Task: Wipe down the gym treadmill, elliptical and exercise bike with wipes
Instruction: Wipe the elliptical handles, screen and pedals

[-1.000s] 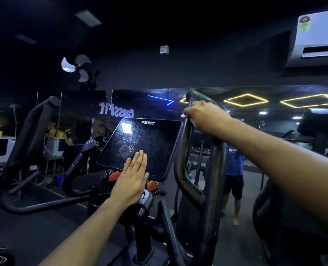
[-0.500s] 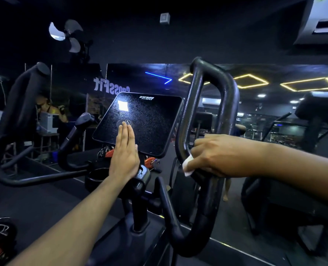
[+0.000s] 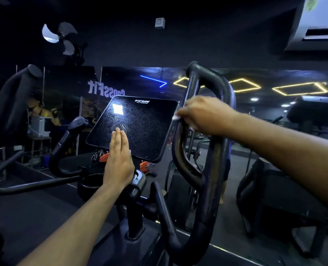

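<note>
Two hands are on the elliptical, each busy in its own way. Right hand [image 3: 205,115] is wrapped around the near bar of the looped handlebar [image 3: 212,169], fingers curled tight on the tube, and a scrap of white wipe [image 3: 175,117] peeks out past the fingertips on the console side. More white shows just under the palm, so the wipe sits pressed between hand and bar. The grip is about a third of the way down from the loop's top bend.

Left hand [image 3: 119,162] is flat, fingers straight and pressed together, lying against the lower part of the dark console [image 3: 140,129]. Fingertips touch the round knob [image 3: 119,128] near the panel's middle. The console tilts back, its surface speckled with droplets or dust, I cannot tell which, and a bright square glare sits near its top left.

Below the left wrist is the black cup holder [image 3: 91,184], and the centre post [image 3: 134,221] runs down from there. Off to the left stands the other swing handle [image 3: 15,96], padded and dark. Behind it all a mirror [image 3: 274,89] carries reversed lettering, yellow diamond light outlines and a blue line. A wall fan [image 3: 60,38] hangs up left, and an air conditioner [image 3: 320,22] fills the top right corner.
</note>
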